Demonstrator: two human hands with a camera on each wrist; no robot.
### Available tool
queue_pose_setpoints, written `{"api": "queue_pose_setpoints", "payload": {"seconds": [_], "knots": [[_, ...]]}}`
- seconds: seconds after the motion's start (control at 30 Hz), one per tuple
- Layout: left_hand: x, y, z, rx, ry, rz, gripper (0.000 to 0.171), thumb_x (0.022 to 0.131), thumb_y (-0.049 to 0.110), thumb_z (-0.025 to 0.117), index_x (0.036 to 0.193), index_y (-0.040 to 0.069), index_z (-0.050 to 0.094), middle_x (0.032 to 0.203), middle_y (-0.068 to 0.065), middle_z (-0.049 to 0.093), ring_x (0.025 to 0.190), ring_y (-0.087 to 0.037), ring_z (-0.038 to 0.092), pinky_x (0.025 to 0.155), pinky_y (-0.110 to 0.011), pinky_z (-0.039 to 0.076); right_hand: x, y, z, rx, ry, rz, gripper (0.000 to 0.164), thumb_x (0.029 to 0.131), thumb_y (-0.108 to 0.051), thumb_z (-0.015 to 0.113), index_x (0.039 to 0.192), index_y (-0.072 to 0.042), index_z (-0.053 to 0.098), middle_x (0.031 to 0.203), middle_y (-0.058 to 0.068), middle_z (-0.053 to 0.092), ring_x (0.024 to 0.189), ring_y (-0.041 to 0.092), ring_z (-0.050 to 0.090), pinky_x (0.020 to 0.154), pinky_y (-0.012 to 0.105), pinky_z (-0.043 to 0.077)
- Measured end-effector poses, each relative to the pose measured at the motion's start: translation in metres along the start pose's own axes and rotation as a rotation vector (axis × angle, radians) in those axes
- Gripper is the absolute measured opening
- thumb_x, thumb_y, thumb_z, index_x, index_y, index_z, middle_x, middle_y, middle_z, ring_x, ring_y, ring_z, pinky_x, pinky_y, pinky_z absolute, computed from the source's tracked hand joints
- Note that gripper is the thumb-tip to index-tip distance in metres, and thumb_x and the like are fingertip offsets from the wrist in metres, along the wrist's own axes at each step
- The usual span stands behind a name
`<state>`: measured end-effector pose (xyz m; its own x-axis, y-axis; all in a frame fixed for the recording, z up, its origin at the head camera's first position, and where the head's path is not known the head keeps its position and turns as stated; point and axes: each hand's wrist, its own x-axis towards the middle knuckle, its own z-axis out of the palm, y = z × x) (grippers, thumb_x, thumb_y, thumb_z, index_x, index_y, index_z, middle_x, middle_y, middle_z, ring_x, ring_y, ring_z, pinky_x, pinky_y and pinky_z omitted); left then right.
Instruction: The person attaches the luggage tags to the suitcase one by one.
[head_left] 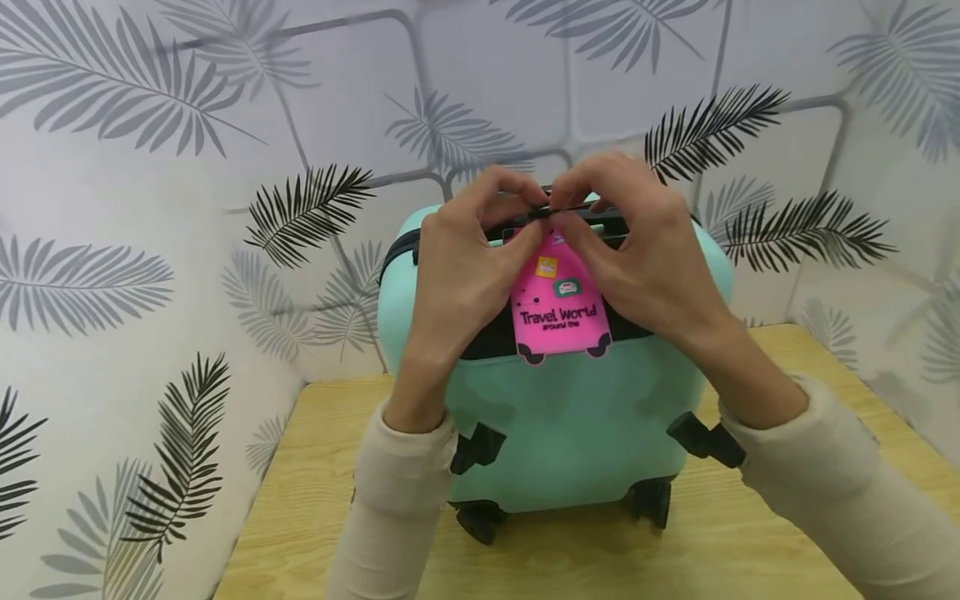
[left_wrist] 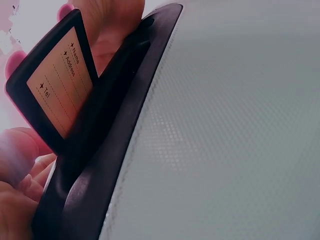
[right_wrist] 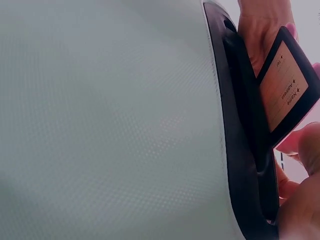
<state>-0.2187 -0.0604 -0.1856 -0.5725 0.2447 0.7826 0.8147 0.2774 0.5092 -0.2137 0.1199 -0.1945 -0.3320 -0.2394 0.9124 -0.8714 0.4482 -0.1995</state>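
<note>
A mint green suitcase [head_left: 577, 425] stands upright on its black wheels. Against its black handle area hangs a pink luggage tag [head_left: 561, 333] printed "Travel World". My left hand [head_left: 468, 267] pinches a thin black strap [head_left: 540, 212] at the tag's top between thumb and fingers. From the other side my right hand [head_left: 641, 237] pinches the same strap, fingertips close to the left ones. Both wrist views show the tag's back, a card with Name, Address and Tel lines [left_wrist: 60, 85], beside the suitcase's black handle [right_wrist: 245, 95]. The strap's ends are hidden by my fingers.
The suitcase rests on a light wooden table [head_left: 322, 467]. Behind and to the left rises a wall [head_left: 187, 317] with a feather-leaf pattern. Black wrist mounts [head_left: 480, 448] at both cuffs overlap the suitcase front in the head view.
</note>
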Motion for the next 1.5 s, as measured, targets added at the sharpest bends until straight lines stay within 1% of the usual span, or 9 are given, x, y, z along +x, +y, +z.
{"api": "queue_pose_setpoints", "payload": {"seconds": [0.27,0.47,0.67,0.87,1.0,1.1,1.17,1.37,1.5], "knots": [[0.0,0.002,0.002,0.047,0.014,-0.022,0.014,0.092,0.004,0.074,0.105,0.007,0.071,0.097,-0.001,0.081,0.105,-0.005,0.066,0.083,-0.029,0.048,0.0,0.0,0.0,-0.038,0.01,-0.01,0.01,0.095,0.003,0.071,0.104,0.002,0.069,0.101,0.013,0.07,0.103,0.023,0.06,0.095,0.037,0.042],[0.002,0.003,0.003,0.069,0.017,-0.043,0.014,0.091,0.002,0.072,0.104,0.009,0.072,0.097,0.001,0.081,0.104,-0.006,0.067,0.082,-0.03,0.048,-0.001,-0.003,-0.002,-0.026,0.001,0.041,0.01,0.096,0.001,0.07,0.105,0.0,0.067,0.104,0.01,0.069,0.104,0.017,0.06,0.084,0.033,0.042],[-0.001,0.002,0.001,0.062,0.005,-0.071,0.014,0.092,0.004,0.072,0.106,0.009,0.071,0.098,0.002,0.08,0.104,-0.008,0.066,0.083,-0.035,0.05,-0.002,-0.003,-0.002,0.003,-0.016,0.091,0.02,0.091,0.005,0.073,0.109,0.0,0.068,0.107,0.007,0.071,0.103,0.015,0.062,0.081,0.032,0.044],[-0.001,0.0,0.0,0.064,0.01,-0.06,0.015,0.092,0.004,0.072,0.106,0.009,0.072,0.099,0.002,0.08,0.1,-0.006,0.065,0.079,-0.034,0.05,0.001,-0.003,-0.001,-0.052,-0.015,0.081,0.012,0.091,0.005,0.074,0.102,-0.001,0.073,0.099,0.007,0.074,0.102,0.016,0.061,0.081,0.03,0.047],[0.0,-0.001,0.0,0.077,0.008,-0.093,0.015,0.092,0.005,0.071,0.106,0.011,0.072,0.1,0.004,0.08,0.086,-0.009,0.063,0.07,-0.03,0.045,0.0,-0.005,-0.002,-0.066,-0.018,0.097,0.01,0.093,0.002,0.075,0.102,-0.002,0.074,0.099,0.007,0.075,0.102,0.019,0.061,0.082,0.031,0.046],[0.001,0.0,0.001,0.108,0.008,-0.124,0.015,0.092,0.006,0.07,0.106,0.012,0.072,0.1,0.004,0.08,0.076,-0.013,0.06,0.067,-0.028,0.042,0.0,-0.007,-0.003,-0.067,-0.022,0.102,0.009,0.093,0.0,0.075,0.102,-0.003,0.074,0.099,0.007,0.075,0.1,0.02,0.061,0.081,0.031,0.045],[0.002,0.001,0.001,0.127,0.012,-0.144,0.015,0.093,0.007,0.071,0.106,0.013,0.072,0.101,0.004,0.08,0.075,-0.014,0.059,0.067,-0.028,0.041,0.0,-0.008,-0.003,-0.063,-0.023,0.097,0.009,0.094,0.001,0.074,0.102,-0.002,0.073,0.098,0.007,0.075,0.098,0.019,0.06,0.08,0.032,0.044],[0.002,0.003,0.002,0.188,0.015,-0.188,0.015,0.093,0.009,0.072,0.107,0.014,0.072,0.103,0.004,0.08,0.085,-0.016,0.064,0.073,-0.031,0.044,0.0,-0.011,-0.003,-0.061,-0.041,0.075,0.013,0.09,0.009,0.072,0.096,-0.002,0.073,0.092,0.007,0.074,0.089,0.018,0.054,0.079,0.032,0.039],[0.003,0.004,0.002,0.211,0.006,-0.191,0.014,0.094,0.01,0.072,0.108,0.014,0.073,0.109,0.003,0.079,0.102,-0.017,0.068,0.083,-0.033,0.047,0.001,-0.015,-0.003,-0.064,-0.038,0.106,0.016,0.089,0.013,0.069,0.094,-0.002,0.072,0.089,0.008,0.071,0.085,0.017,0.052,0.077,0.031,0.038]]}}
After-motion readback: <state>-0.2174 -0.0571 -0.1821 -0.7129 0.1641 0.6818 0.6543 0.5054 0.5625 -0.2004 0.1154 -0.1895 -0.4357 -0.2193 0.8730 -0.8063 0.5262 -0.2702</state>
